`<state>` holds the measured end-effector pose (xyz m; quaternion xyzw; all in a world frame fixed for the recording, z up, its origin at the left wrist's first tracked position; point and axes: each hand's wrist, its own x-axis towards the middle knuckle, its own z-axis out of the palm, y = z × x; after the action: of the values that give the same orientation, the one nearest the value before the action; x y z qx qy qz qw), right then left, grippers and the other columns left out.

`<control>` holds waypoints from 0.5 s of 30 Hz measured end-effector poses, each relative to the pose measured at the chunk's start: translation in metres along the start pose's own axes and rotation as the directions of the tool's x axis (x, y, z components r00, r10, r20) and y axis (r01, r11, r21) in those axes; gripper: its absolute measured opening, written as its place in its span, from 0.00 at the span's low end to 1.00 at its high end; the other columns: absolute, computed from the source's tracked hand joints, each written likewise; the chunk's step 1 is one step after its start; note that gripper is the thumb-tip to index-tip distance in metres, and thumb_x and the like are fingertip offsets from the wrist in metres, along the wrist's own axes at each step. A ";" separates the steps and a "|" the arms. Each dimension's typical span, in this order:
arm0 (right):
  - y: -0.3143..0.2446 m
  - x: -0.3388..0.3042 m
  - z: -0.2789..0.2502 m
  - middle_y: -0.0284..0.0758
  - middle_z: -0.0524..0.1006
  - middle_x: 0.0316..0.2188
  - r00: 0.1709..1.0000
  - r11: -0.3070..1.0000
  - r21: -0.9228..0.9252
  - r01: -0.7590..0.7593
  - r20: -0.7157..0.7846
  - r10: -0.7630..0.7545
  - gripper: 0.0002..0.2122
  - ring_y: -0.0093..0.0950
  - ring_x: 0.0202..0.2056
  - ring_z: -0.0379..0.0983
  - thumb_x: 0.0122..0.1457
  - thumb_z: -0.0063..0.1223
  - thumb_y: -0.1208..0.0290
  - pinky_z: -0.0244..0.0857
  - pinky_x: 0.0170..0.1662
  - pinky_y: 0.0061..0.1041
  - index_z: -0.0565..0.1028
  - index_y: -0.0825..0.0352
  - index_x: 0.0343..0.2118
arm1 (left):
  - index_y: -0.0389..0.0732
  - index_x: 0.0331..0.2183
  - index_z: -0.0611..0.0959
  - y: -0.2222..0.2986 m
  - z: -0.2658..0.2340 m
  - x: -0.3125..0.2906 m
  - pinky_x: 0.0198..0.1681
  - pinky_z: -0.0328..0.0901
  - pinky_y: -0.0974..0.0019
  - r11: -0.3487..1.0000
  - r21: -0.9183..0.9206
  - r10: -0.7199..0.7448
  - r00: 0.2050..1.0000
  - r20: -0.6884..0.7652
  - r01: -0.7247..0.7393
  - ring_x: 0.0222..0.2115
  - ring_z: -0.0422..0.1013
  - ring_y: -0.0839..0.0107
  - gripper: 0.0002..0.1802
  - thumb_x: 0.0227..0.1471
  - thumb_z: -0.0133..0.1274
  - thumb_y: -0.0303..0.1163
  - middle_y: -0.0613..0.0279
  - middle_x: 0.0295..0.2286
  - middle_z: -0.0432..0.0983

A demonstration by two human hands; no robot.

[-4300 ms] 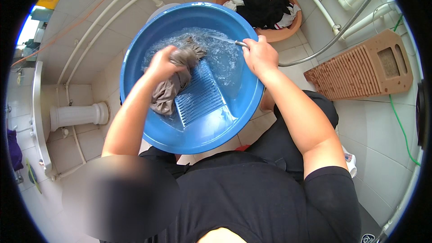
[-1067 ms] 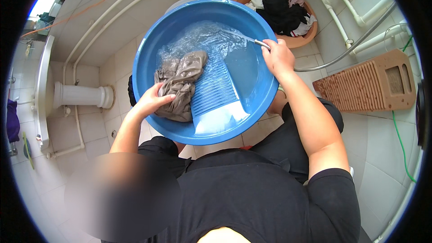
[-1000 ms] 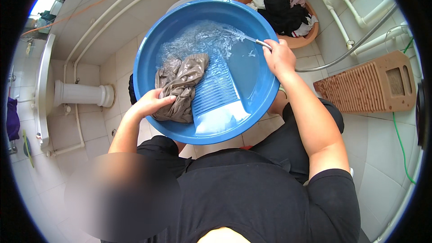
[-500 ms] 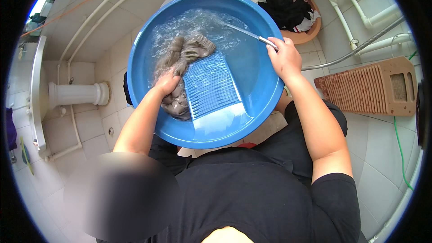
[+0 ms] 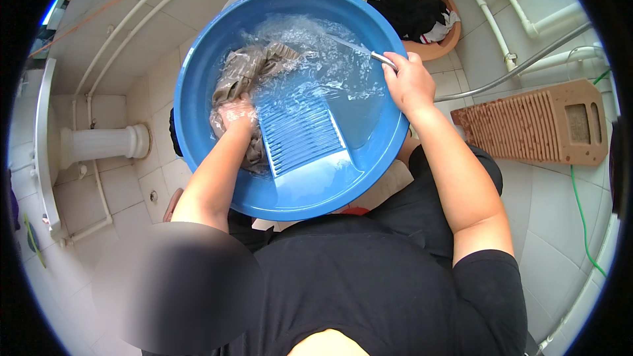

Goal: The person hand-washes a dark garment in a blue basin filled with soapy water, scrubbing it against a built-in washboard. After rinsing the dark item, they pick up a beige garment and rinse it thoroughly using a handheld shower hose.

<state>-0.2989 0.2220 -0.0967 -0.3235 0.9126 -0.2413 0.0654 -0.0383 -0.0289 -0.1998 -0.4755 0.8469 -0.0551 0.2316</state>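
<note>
A large blue basin (image 5: 379, 178) with a built-in ribbed washboard (image 5: 303, 137) stands in front of me, holding churning water. A soaked grey-brown garment (image 5: 234, 74) lies bunched along its left side, partly under water. My left hand (image 5: 239, 113) is in the water beside the washboard, its fingers closed on the cloth and partly hidden by splashes. At the basin's right rim, my right hand (image 5: 410, 82) grips the metal end of a hose (image 5: 384, 60). A jet of water runs from it leftward into the basin.
An orange tub (image 5: 448, 43) of dark and white clothes stands beyond the basin. To the right lies a brown washboard (image 5: 527, 124), below the flexible metal hose (image 5: 508, 78). A white pedestal (image 5: 105, 144) is at left. White pipes (image 5: 484, 10) line the walls.
My left hand has shifted slightly left and up with the garment, now wetter and more spread. The water is more stirred up. My right hand still directs the hose, its jet splashing more widely.
</note>
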 end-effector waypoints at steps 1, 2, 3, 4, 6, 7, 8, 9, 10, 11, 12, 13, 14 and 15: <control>-0.001 0.000 -0.001 0.37 0.71 0.39 1.000 1.000 -0.014 -0.004 0.010 0.004 0.11 0.37 0.37 0.72 0.54 0.51 0.62 0.67 0.40 0.35 0.76 0.51 0.41 | 0.37 0.52 0.64 -0.003 -0.006 -0.008 0.49 0.57 0.44 0.998 -0.008 0.058 0.997 0.056 -0.057 0.47 0.66 0.48 0.33 0.51 0.42 0.49 0.42 0.46 0.68; -0.002 0.002 -0.001 0.37 0.71 0.39 1.000 1.000 -0.026 -0.004 0.009 0.004 0.11 0.37 0.37 0.73 0.54 0.51 0.62 0.67 0.41 0.34 0.76 0.52 0.41 | 0.37 0.54 0.62 -0.006 -0.013 -0.017 0.50 0.56 0.44 0.994 -0.046 0.103 0.992 0.068 -0.100 0.49 0.63 0.48 0.34 0.51 0.43 0.48 0.42 0.48 0.65; -0.001 0.003 -0.001 0.37 0.71 0.39 1.000 0.999 -0.038 -0.011 0.007 0.011 0.12 0.36 0.38 0.73 0.54 0.51 0.62 0.67 0.41 0.34 0.76 0.53 0.41 | 0.37 0.55 0.59 -0.006 -0.023 -0.028 0.50 0.56 0.44 0.986 -0.082 0.155 0.985 0.080 -0.148 0.51 0.61 0.48 0.35 0.50 0.44 0.47 0.42 0.51 0.62; 0.000 0.004 -0.001 0.37 0.72 0.40 1.000 0.999 -0.050 -0.018 0.008 0.018 0.12 0.36 0.38 0.73 0.54 0.50 0.62 0.66 0.41 0.33 0.77 0.54 0.41 | 0.37 0.56 0.57 -0.007 -0.035 -0.042 0.51 0.55 0.44 0.974 -0.118 0.206 0.974 0.093 -0.195 0.52 0.59 0.47 0.37 0.49 0.46 0.45 0.42 0.53 0.59; -0.001 0.004 -0.002 0.37 0.72 0.39 1.000 0.999 -0.049 -0.006 0.007 0.006 0.12 0.37 0.38 0.73 0.54 0.50 0.62 0.67 0.41 0.33 0.77 0.54 0.41 | 0.43 0.60 0.51 -0.016 -0.044 -0.077 0.56 0.43 0.35 0.945 -0.012 0.326 0.943 0.069 -0.326 0.59 0.44 0.44 0.44 0.46 0.49 0.47 0.44 0.59 0.43; -0.001 0.002 -0.001 0.37 0.72 0.39 1.000 0.999 -0.053 -0.003 0.011 0.004 0.12 0.37 0.38 0.73 0.54 0.50 0.62 0.67 0.41 0.33 0.77 0.54 0.41 | 0.44 0.60 0.51 -0.017 -0.059 -0.100 0.55 0.43 0.33 0.931 -0.008 0.362 0.916 0.175 -0.366 0.59 0.41 0.42 0.47 0.43 0.51 0.49 0.44 0.60 0.39; 0.001 0.000 0.001 0.37 0.72 0.39 1.000 0.999 -0.053 0.007 0.000 -0.007 0.12 0.37 0.38 0.73 0.54 0.50 0.61 0.67 0.41 0.34 0.77 0.53 0.41 | 0.46 0.60 0.50 -0.017 -0.076 -0.118 0.55 0.43 0.32 0.915 -0.011 0.390 0.878 0.280 -0.403 0.60 0.39 0.40 0.50 0.40 0.54 0.52 0.44 0.60 0.36; 0.003 0.002 0.003 0.38 0.71 0.38 1.000 0.998 -0.051 0.023 -0.010 -0.023 0.11 0.38 0.37 0.72 0.54 0.50 0.61 0.67 0.40 0.35 0.76 0.52 0.41 | 0.47 0.61 0.49 -0.022 -0.072 -0.122 0.54 0.46 0.33 0.904 -0.042 0.407 0.828 0.386 -0.425 0.59 0.37 0.36 0.59 0.32 0.61 0.52 0.44 0.61 0.32; 0.004 0.003 0.003 0.38 0.70 0.38 0.999 0.998 -0.050 0.038 -0.021 -0.039 0.11 0.38 0.37 0.72 0.55 0.50 0.61 0.67 0.40 0.35 0.76 0.51 0.41 | 0.47 0.60 0.49 -0.025 -0.065 -0.121 0.54 0.47 0.33 0.904 -0.032 0.405 0.830 0.384 -0.427 0.59 0.37 0.36 0.59 0.30 0.63 0.50 0.44 0.61 0.32; 0.004 0.001 0.003 0.38 0.70 0.38 0.999 0.998 -0.049 0.036 -0.013 -0.036 0.11 0.38 0.37 0.72 0.54 0.50 0.61 0.67 0.40 0.36 0.76 0.50 0.41 | 0.46 0.60 0.49 -0.025 -0.057 -0.117 0.54 0.48 0.34 0.903 -0.022 0.404 0.832 0.381 -0.429 0.59 0.37 0.36 0.60 0.29 0.64 0.48 0.44 0.61 0.32; 0.004 0.001 0.004 0.38 0.71 0.38 0.999 0.998 -0.041 0.041 -0.016 -0.041 0.11 0.38 0.37 0.72 0.54 0.50 0.61 0.67 0.40 0.36 0.76 0.50 0.40 | 0.46 0.60 0.49 -0.024 -0.053 -0.112 0.54 0.49 0.34 0.905 -0.011 0.399 0.837 0.376 -0.426 0.59 0.37 0.36 0.61 0.28 0.66 0.46 0.44 0.61 0.32; 0.004 0.001 0.004 0.38 0.71 0.38 0.999 0.998 -0.036 0.047 -0.022 -0.048 0.11 0.38 0.37 0.72 0.54 0.50 0.61 0.67 0.40 0.36 0.76 0.50 0.40 | 0.44 0.60 0.51 -0.019 -0.052 -0.105 0.55 0.50 0.38 0.923 -0.003 0.352 0.840 0.413 -0.385 0.59 0.37 0.37 0.62 0.25 0.68 0.41 0.43 0.61 0.32; 0.004 0.001 0.005 0.38 0.71 0.38 0.998 0.998 -0.031 0.054 -0.028 -0.055 0.11 0.38 0.37 0.72 0.54 0.50 0.61 0.67 0.40 0.36 0.76 0.50 0.40 | 0.43 0.59 0.55 -0.018 -0.037 -0.096 0.54 0.55 0.43 0.922 0.013 0.359 0.868 0.342 -0.386 0.59 0.41 0.38 0.60 0.24 0.68 0.41 0.44 0.61 0.35; 0.005 0.000 0.004 0.38 0.71 0.38 0.998 0.998 -0.024 0.049 -0.028 -0.050 0.11 0.38 0.37 0.72 0.54 0.50 0.61 0.67 0.40 0.36 0.76 0.50 0.40 | 0.42 0.56 0.61 -0.012 -0.038 -0.090 0.53 0.57 0.45 0.929 0.022 0.346 0.886 0.308 -0.370 0.58 0.44 0.39 0.52 0.28 0.66 0.40 0.44 0.60 0.39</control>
<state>-0.3003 0.2236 -0.1028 -0.3434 0.9079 -0.2367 0.0424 -0.0057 0.0346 -0.1319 -0.3041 0.8723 0.0270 0.3819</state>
